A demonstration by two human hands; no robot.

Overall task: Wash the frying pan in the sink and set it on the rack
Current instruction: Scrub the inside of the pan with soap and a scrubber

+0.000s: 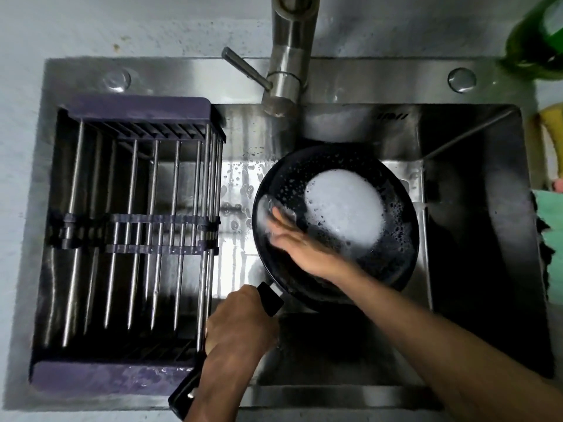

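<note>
While suds pool in frying pan point(335, 226), step in hand judged as scrubbing; pan sits inside sink point(475, 239) below faucet point(289, 56), foam patch point(344, 205) on its floor. Left hand point(237, 324) grips pan handle point(269, 298), fingers curled round it. Right hand point(300, 242) blurred, fingers stretched flat against pan's inner left wall; sponge under them cannot tell. Next likely: rinse off suds, then lift pan left onto rack point(137, 239), just beside, without knocking its bars
</note>
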